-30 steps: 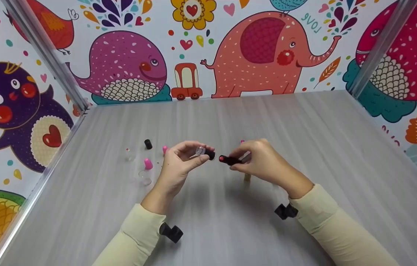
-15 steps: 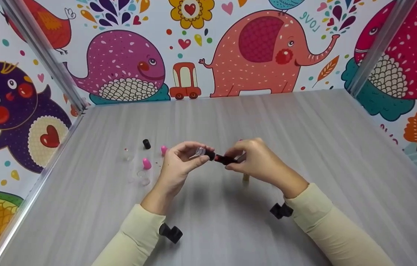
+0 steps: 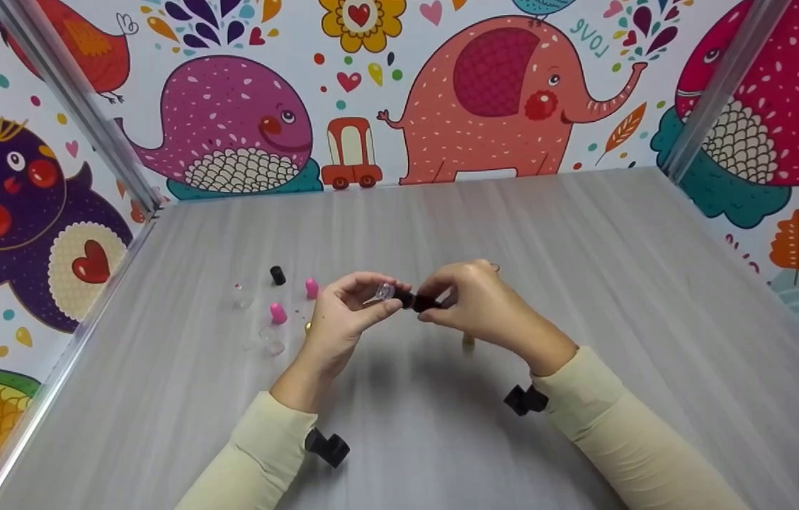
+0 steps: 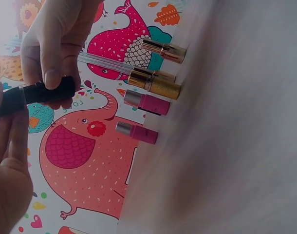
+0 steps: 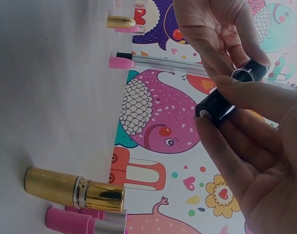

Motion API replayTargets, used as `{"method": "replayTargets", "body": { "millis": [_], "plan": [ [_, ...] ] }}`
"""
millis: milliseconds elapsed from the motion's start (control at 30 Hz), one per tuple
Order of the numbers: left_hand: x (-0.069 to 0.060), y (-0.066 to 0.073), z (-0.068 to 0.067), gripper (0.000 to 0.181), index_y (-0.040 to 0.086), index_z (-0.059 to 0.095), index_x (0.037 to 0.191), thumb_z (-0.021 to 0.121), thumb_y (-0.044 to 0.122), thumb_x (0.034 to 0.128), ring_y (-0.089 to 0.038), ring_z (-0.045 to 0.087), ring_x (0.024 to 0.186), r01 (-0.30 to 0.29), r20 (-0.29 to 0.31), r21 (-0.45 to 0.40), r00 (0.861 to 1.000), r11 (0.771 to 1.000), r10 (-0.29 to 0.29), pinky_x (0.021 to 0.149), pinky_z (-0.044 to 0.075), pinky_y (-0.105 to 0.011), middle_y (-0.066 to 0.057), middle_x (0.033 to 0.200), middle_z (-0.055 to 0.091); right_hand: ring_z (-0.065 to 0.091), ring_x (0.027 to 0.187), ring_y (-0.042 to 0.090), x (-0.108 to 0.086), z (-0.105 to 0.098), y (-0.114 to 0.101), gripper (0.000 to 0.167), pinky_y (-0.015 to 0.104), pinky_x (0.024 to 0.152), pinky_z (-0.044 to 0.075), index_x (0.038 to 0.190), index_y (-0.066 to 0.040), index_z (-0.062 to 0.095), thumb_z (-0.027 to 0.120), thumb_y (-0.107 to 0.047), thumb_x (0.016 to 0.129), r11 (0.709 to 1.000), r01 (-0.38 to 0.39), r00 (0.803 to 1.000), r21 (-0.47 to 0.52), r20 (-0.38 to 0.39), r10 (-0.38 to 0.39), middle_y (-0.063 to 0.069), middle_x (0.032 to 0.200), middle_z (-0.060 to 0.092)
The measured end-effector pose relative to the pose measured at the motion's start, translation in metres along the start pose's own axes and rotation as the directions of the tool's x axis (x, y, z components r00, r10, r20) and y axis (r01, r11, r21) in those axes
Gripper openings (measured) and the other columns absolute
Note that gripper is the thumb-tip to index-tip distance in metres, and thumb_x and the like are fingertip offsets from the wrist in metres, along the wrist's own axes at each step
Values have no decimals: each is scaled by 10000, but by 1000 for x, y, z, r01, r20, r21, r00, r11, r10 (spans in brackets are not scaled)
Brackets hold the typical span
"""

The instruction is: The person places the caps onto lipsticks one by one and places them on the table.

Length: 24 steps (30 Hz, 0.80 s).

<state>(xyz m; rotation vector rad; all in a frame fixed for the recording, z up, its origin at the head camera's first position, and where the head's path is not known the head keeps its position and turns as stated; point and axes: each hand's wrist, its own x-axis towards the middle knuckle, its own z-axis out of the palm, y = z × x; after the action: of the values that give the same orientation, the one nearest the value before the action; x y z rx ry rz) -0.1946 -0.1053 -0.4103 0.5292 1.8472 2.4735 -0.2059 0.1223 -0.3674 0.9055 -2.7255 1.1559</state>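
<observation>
My left hand (image 3: 346, 315) holds a black lipstick cap (image 3: 403, 298) with a clear end between thumb and fingers. The right hand (image 3: 481, 308) pinches a black lipstick tube (image 3: 428, 303) by its base, held above the table. Cap and tube meet end to end in line; the red lipstick tip is hidden. From the right wrist, the tube (image 5: 215, 106) and the cap (image 5: 258, 69) show joined at a silvery ring. The left wrist view also has the tube (image 4: 56, 90) against the cap (image 4: 12, 101).
On the table's left lie a black cap (image 3: 278, 275), pink caps (image 3: 278, 313) and clear caps (image 3: 272, 343). Gold lipstick tubes (image 4: 156, 83) and pink lipstick tubes (image 4: 146, 103) stand upright beyond the hands. Printed walls (image 3: 364, 85) enclose the table.
The right hand has moved left with the lipstick tube, closing the gap to the cap. Its red tip has gone from sight inside the cap. My left hand has stayed nearly still.
</observation>
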Motion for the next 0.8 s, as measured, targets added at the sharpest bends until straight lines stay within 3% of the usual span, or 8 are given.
{"method": "replayTargets", "body": {
  "millis": [267, 567, 667, 800],
  "plan": [
    [-1, -1, 1, 274, 36, 767, 1099, 835, -89, 866, -277, 742, 1108, 9, -13, 5, 1000, 1000, -9, 1005, 596, -418, -142, 1118, 782, 767, 893, 109, 3, 4, -2, 178, 745, 1091, 228, 1021, -116, 830, 906, -103, 860, 1000, -9, 1000, -23, -15, 8, -27, 948, 811],
    [-1, -2, 2, 272, 10, 764, 1129, 842, -56, 876, -284, 735, 1113, 12, -10, 44, 1000, 999, -12, 996, 601, -399, -134, 1125, 777, 788, 848, 150, 0, 5, -1, 166, 657, 1085, 265, 1009, -103, 840, 912, -113, 859, 999, 32, 999, 29, -35, -31, -7, 941, 814],
    [-1, -2, 3, 276, -2, 762, 1135, 843, -55, 876, -278, 739, 1103, 4, -10, 71, 1000, 997, -3, 988, 605, -391, -127, 1122, 775, 792, 856, 152, -1, 5, -1, 176, 622, 1122, 356, 1020, -89, 838, 909, -100, 859, 998, 38, 999, 44, -38, -37, 5, 949, 814],
    [-2, -3, 3, 290, -24, 755, 1145, 848, -49, 872, -261, 747, 1076, -6, -2, 94, 1000, 996, 7, 973, 611, -381, -116, 1117, 774, 795, 862, 145, -1, 6, 0, 198, 557, 1062, 462, 1039, -79, 841, 910, -86, 854, 997, 60, 997, 48, -54, -58, 12, 961, 817]
  ]
}}
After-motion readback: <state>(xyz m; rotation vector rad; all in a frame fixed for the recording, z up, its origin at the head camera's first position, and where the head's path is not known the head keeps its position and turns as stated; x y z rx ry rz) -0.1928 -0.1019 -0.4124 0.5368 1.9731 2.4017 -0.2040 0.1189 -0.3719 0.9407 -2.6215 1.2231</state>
